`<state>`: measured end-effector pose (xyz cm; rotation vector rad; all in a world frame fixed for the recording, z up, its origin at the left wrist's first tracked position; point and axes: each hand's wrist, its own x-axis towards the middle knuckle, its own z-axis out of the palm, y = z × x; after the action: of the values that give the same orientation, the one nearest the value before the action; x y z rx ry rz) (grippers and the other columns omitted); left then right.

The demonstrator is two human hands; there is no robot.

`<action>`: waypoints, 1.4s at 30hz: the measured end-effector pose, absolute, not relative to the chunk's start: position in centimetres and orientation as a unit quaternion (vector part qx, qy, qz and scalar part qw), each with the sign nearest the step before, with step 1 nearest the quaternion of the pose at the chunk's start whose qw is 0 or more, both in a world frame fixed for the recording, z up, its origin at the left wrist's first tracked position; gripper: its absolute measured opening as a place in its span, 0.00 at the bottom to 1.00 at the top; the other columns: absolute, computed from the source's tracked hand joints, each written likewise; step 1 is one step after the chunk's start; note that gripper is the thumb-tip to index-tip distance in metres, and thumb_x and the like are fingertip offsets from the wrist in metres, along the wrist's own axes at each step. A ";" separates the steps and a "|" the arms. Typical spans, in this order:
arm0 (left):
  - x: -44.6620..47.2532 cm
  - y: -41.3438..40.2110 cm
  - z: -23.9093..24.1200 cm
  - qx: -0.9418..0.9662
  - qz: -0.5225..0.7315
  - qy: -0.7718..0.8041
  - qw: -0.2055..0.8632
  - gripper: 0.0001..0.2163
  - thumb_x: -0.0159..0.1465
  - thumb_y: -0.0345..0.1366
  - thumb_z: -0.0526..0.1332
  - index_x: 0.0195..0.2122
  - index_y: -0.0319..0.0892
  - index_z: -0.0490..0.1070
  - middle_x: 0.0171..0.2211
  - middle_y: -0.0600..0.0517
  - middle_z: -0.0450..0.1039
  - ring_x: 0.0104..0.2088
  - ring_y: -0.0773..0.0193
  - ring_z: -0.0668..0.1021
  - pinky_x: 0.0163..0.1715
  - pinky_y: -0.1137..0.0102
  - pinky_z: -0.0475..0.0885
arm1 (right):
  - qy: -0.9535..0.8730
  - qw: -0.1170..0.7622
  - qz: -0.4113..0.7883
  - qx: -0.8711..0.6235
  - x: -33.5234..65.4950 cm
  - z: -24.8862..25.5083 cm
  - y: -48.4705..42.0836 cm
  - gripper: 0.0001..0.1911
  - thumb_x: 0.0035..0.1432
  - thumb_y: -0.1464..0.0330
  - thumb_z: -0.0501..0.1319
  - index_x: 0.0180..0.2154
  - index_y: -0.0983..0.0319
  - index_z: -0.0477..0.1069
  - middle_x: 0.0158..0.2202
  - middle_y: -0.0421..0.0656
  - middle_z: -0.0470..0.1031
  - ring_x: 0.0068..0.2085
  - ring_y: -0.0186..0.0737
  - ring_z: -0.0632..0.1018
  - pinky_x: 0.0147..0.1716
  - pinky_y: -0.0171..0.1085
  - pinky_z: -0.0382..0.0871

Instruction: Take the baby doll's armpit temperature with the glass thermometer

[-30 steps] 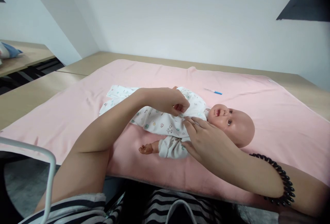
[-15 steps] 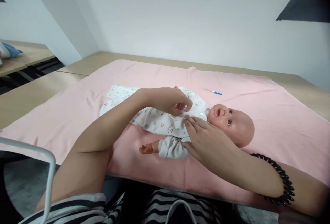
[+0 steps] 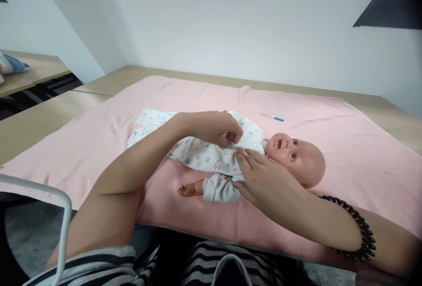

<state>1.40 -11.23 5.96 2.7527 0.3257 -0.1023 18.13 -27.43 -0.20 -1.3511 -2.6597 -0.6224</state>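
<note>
While hands (image 3: 263,178) touch the doll (image 3: 211,159), a blue-ended stick (image 3: 278,118) lies beyond.

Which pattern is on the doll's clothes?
The clothes are white with small, colourful prints, shown best in the head view.

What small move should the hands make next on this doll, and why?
The left hand should probably secure a pinch on the front of the printed white outfit on the doll: it curls there, grip unclear, while the right hand lies close by on the outfit, able to steady it.
</note>
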 end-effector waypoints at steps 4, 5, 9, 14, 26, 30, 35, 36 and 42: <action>1.4 -11.3 6.0 0.976 -0.036 0.111 0.185 0.05 0.60 0.29 0.61 0.34 0.43 0.75 0.34 0.53 0.77 0.34 0.66 0.75 0.33 0.71 0.65 | -0.873 0.038 -0.195 -0.445 18.2 -0.2 -27.4 0.12 0.63 0.67 0.63 0.44 0.70 0.77 0.53 0.56 0.74 0.54 0.55 0.74 0.51 0.48 0.75; 1.4 -11.3 6.0 0.975 -0.035 0.110 0.188 0.05 0.60 0.29 0.61 0.34 0.43 0.75 0.34 0.53 0.77 0.34 0.66 0.75 0.33 0.71 0.65 | -0.873 0.036 -0.194 -0.446 18.2 -0.2 -27.4 0.12 0.64 0.67 0.62 0.43 0.69 0.77 0.53 0.56 0.74 0.54 0.55 0.74 0.50 0.48 0.75; 1.5 -11.3 6.1 0.973 -0.033 0.108 0.200 0.05 0.59 0.28 0.61 0.33 0.43 0.76 0.34 0.53 0.76 0.32 0.66 0.73 0.33 0.71 0.65 | -0.873 0.030 -0.199 -0.444 18.1 0.0 -27.3 0.11 0.64 0.68 0.61 0.42 0.69 0.77 0.53 0.56 0.74 0.54 0.55 0.74 0.49 0.48 0.75; 1.5 -11.5 6.1 0.975 -0.042 0.107 0.190 0.05 0.60 0.29 0.59 0.33 0.43 0.74 0.33 0.52 0.75 0.32 0.66 0.72 0.35 0.70 0.64 | -0.873 0.040 -0.202 -0.443 18.0 0.1 -27.4 0.15 0.63 0.68 0.62 0.48 0.71 0.75 0.53 0.56 0.75 0.54 0.55 0.75 0.50 0.48 0.75; 0.9 -10.6 6.5 0.966 -0.057 0.132 0.217 0.05 0.65 0.36 0.56 0.33 0.43 0.69 0.31 0.53 0.73 0.30 0.66 0.71 0.31 0.71 0.63 | -0.842 -0.018 -0.152 -0.517 17.9 0.5 -27.3 0.35 0.65 0.60 0.61 0.64 0.80 0.61 0.61 0.63 0.67 0.53 0.59 0.74 0.49 0.52 0.75; -0.3 -10.2 7.0 0.957 -0.092 0.162 0.223 0.08 0.64 0.41 0.59 0.33 0.44 0.71 0.31 0.53 0.74 0.32 0.65 0.72 0.31 0.71 0.62 | -0.836 -0.024 -0.137 -0.530 17.9 1.0 -27.2 0.36 0.65 0.60 0.61 0.65 0.78 0.60 0.57 0.59 0.70 0.52 0.58 0.74 0.49 0.52 0.76; -1.8 -9.9 7.9 0.948 -0.130 0.187 0.222 0.11 0.63 0.45 0.61 0.28 0.45 0.70 0.25 0.55 0.69 0.23 0.67 0.64 0.27 0.69 0.58 | -0.841 -0.010 -0.154 -0.518 17.7 1.1 -27.0 0.35 0.65 0.62 0.60 0.65 0.78 0.59 0.58 0.60 0.68 0.53 0.58 0.73 0.51 0.54 0.74; -2.0 -9.9 8.1 0.946 -0.137 0.188 0.226 0.11 0.63 0.45 0.61 0.28 0.45 0.71 0.23 0.55 0.67 0.22 0.67 0.63 0.26 0.68 0.58 | -0.847 0.001 -0.165 -0.505 17.6 0.9 -27.0 0.34 0.66 0.62 0.58 0.66 0.78 0.59 0.60 0.61 0.67 0.54 0.59 0.72 0.52 0.54 0.73; -2.6 -10.0 9.4 0.927 -0.205 0.170 0.265 0.10 0.66 0.42 0.57 0.39 0.47 0.77 0.20 0.55 0.66 0.20 0.67 0.63 0.24 0.70 0.58 | -0.897 0.071 -0.182 -0.396 16.7 -1.4 -26.1 0.32 0.73 0.61 0.47 0.69 0.78 0.52 0.70 0.59 0.53 0.68 0.57 0.59 0.65 0.53 0.61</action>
<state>-2.63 -10.00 9.37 2.5036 0.4582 -0.5551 16.68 -26.07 -1.41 -1.1896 -2.6984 -0.5485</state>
